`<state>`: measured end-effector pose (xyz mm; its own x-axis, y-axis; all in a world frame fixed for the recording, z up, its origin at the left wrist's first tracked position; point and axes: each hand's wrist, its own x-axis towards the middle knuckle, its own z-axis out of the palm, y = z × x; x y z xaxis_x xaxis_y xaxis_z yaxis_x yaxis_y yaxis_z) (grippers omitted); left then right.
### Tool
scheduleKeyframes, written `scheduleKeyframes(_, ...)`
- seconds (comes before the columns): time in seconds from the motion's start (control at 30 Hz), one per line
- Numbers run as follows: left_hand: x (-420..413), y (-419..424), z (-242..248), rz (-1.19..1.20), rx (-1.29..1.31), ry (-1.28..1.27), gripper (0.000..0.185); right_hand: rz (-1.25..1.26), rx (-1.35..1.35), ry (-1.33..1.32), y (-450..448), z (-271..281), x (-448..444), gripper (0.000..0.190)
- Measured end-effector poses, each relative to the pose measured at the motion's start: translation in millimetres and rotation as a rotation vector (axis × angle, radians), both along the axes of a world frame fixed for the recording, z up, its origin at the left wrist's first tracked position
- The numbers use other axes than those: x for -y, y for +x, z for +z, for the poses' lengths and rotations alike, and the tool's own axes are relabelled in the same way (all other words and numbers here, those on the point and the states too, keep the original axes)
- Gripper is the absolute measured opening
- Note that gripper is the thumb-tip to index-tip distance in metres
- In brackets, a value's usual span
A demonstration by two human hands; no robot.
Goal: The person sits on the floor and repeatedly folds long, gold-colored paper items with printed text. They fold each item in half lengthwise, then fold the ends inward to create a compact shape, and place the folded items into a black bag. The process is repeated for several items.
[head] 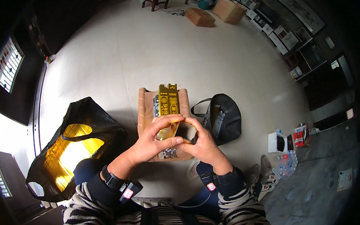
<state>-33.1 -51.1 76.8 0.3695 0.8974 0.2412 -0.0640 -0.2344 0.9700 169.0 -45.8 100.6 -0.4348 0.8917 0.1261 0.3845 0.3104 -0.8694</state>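
Note:
Both hands meet over a brown pad with rolled sides [142,111] in front of me. Between my left hand [145,144] and my right hand [204,144] is a piece of gold printed paper [168,132], bowed open with a grey inner face on the right. My left thumb and fingers pinch its left part, while my right fingers curl round its right edge. Beneath, on the pad, lies a stack of gold and black printed paper pieces [168,98] with notched ends, partly hidden by my hands.
A large black bag [89,113] holding shiny gold sheets [79,150] stands to the left. Right of the pad sits a smaller black handled bag [231,119]. Shoes [265,166] and plastic bottles [286,165] are farther right. Cardboard boxes [200,17] rest on the far floor.

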Motion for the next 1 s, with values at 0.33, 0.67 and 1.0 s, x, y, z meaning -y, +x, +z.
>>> scheduleKeyframes(0.33, 3, 0, -1, 0.175, 0.005, -0.05, 0.055, 0.031, -0.247, -0.161, 2, 10, 1, 0.049)
scheduleKeyframes(0.67, 4, 5, 2, 0.286, -0.168, 0.251, 0.056, -0.104, -0.26, -0.101, -5, 4, 6, 0.038)
scheduleKeyframes(1.0, 7, -1, 5, 0.221, -0.099, 0.157, 0.059, -0.111, -0.377, -0.476, -6, 26, 16, 0.051)
